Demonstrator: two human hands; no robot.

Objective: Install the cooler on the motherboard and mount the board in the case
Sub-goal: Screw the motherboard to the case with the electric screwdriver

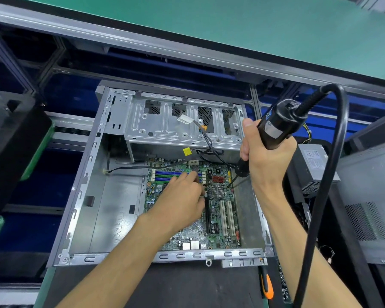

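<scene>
1. The case (80, 196) lies open on its side on the dark table (187, 285), its near rim running along the table's front. A green-topped shelf (209, 30) overhangs its far end.
2. Inside the case, the left half is bare metal floor with open room. A narrow strip of floor shows between the board's right edge and the right wall.
3. The drive cage (178, 121) fills the far end of the case, with loose cables (207, 141) hanging from it down toward the board.
4. The board (220, 218) lies flat in the right half of the case, green, with blue and green memory slots at the far end, white and black expansion slots to the right, and a small finned heatsink and a red one near the right edge.
5. A power supply (313, 165) sits outside the case to the right, partly hidden by the right arm and the cord.
6. The left hand (180, 201) rests on the middle of the board, fingers bent down onto it. It covers the socket area, and I cannot tell whether it holds anything.
7. The right hand (265, 156) grips a black screwdriver (276, 127) upright, its tip at the board's far right edge. Its cord (333, 152) loops up and down out of view.
8. An orange-handled tool (266, 285) lies at the table's near right, cut off by the arm.
</scene>
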